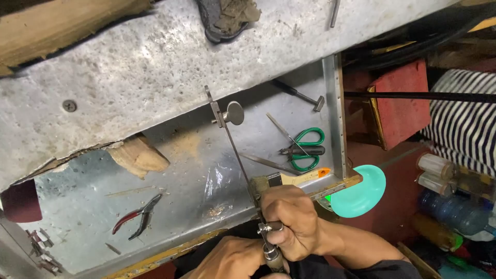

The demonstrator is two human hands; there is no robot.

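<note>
Here, right hand (pixel 292 222) clenched around the jeweller's saw (pixel 235 150) handle, frame slanting up over the metal tray (pixel 196 170). Left hand (pixel 232 258) curled just beside it, grip unclear. Red pliers (pixel 137 216) and green scissors (pixel 305 150) lying well apart in the tray.

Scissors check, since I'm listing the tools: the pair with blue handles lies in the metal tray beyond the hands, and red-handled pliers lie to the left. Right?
Not quite. In the head view the scissors have green handles, not blue. They do lie in the metal tray beyond the hands, and the red-handled pliers lie to the left.
</note>
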